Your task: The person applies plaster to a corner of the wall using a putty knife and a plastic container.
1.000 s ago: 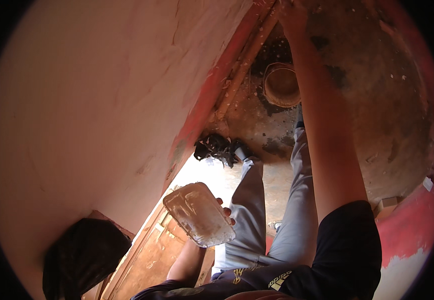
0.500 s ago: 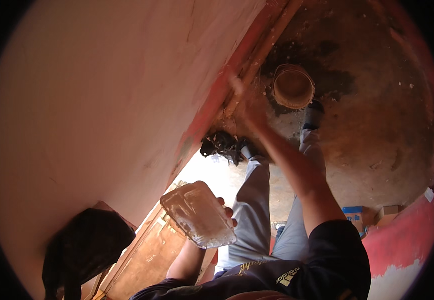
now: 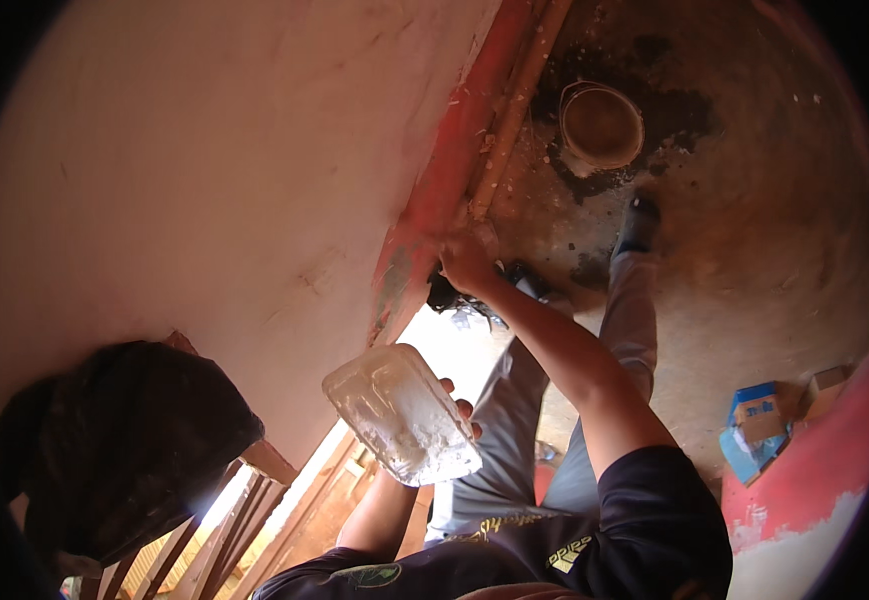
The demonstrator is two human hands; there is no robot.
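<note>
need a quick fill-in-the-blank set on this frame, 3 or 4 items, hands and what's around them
1. The left hand holds a clear plastic ____ smeared with white paste.
2. The right hand presses against the ____ band at the foot of the pale wall.
3. The round bucket stands on the ____, on a dark wet patch.
4. A dark bag lies on a ____ chair.

Missing words: container; red; floor; wooden
</note>
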